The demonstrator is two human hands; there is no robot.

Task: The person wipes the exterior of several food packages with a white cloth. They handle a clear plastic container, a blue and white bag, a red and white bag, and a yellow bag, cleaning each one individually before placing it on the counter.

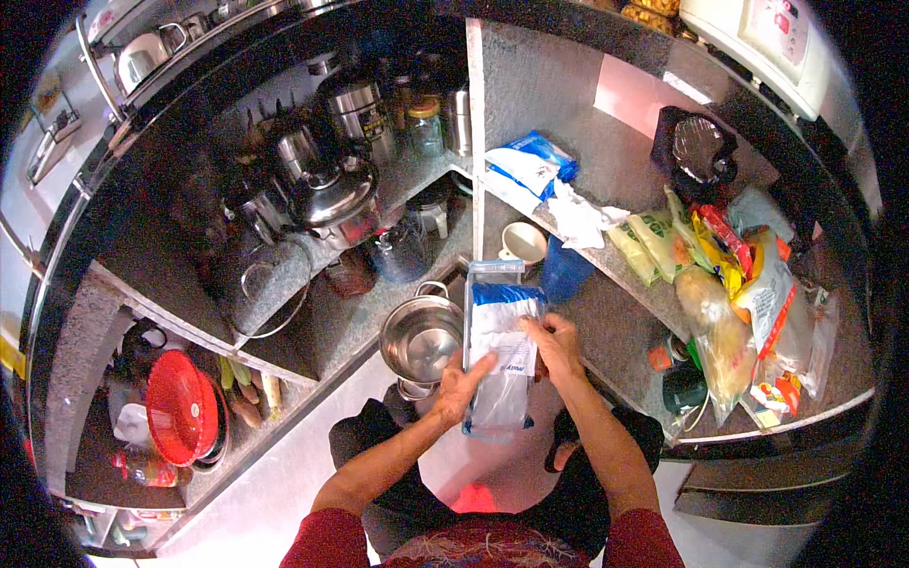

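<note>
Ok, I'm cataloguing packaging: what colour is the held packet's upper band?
The upper band is blue, clearest in the head view.

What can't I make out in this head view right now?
In the head view:
Left hand: most fingers hidden under the package.
Package print: too small and blurred.
White appliance: cut off by the picture's top edge.
Left shelf: its back lost in shadow.
</note>
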